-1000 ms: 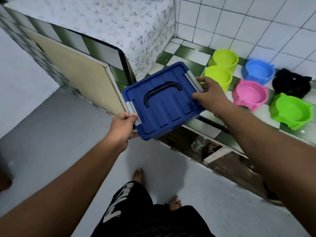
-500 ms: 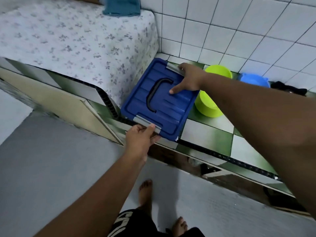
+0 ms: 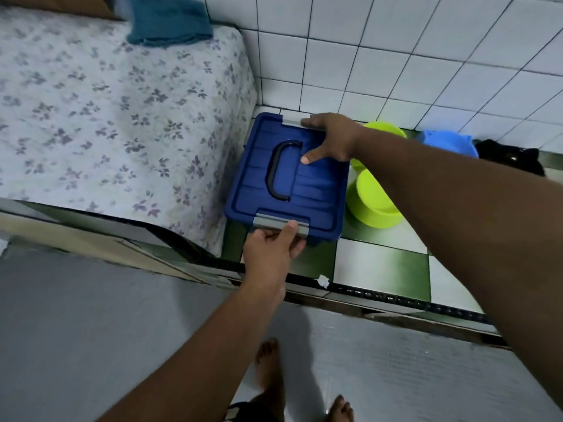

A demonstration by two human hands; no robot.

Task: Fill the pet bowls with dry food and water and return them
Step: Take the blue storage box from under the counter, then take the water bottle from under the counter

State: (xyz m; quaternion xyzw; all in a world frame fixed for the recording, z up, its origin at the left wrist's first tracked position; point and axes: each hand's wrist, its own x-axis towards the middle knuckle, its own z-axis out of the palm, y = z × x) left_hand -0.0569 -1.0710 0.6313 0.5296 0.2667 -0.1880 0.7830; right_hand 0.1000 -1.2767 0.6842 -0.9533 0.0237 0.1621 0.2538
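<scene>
A blue lidded storage box (image 3: pixel 313 193) with a black handle and grey latches sits on the green-and-white tiled ledge (image 3: pixel 377 269), in the corner beside the mattress. My left hand (image 3: pixel 269 249) grips the near grey latch with the thumb on top. My right hand (image 3: pixel 330 137) holds the far edge, fingers curled over the far latch and thumb flat on the lid. To the right of the box stand two lime-green pet bowls (image 3: pixel 373 205), then a blue bowl (image 3: pixel 447 144) and a black bowl (image 3: pixel 511 158) along the wall.
A floral-covered mattress (image 3: pixel 106 117) with a folded teal cloth (image 3: pixel 167 21) lies left of the box. White tiled wall (image 3: pixel 396 56) stands behind. The grey floor (image 3: pixel 91 330) is below the ledge, with my bare feet near the bottom edge.
The box has gone from being carried in the air to resting on the ledge in the corner by the mattress. Both hands stay on its two ends.
</scene>
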